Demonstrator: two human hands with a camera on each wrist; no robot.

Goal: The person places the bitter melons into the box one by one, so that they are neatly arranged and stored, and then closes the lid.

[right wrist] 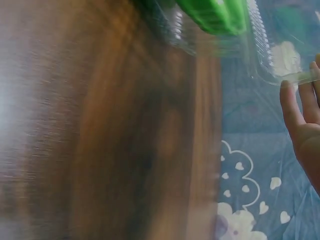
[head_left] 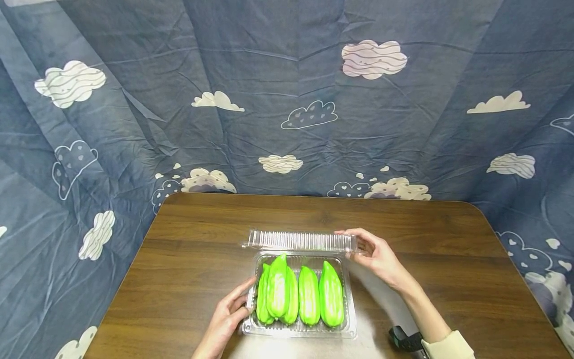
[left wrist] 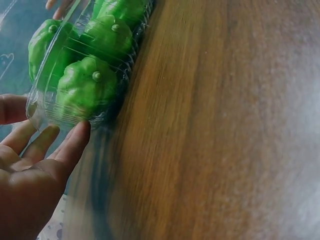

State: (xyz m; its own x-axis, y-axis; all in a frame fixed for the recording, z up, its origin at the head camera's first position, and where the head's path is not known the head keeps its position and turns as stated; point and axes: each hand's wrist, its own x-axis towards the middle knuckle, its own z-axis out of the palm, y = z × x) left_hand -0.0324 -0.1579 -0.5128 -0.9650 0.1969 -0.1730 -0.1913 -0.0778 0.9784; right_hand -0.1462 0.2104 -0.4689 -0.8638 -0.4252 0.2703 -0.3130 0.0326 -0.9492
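Observation:
A clear plastic clamshell box sits on the table, holding several bright green ridged fruits with tapered far ends. At the left of the box, one fruit lies on top of others. My left hand holds the box's left side, thumb at the rim and fingers along the wall. The box's ribbed lid stands raised at the back edge. My right hand pinches the lid's right end between thumb and fingers. In the right wrist view, fingertips touch the lid's corner.
The brown wooden table has rounded back corners. Behind and beside it hangs a dark blue curtain with a cloud print. A dark band is worn on the right wrist, below a pale sleeve.

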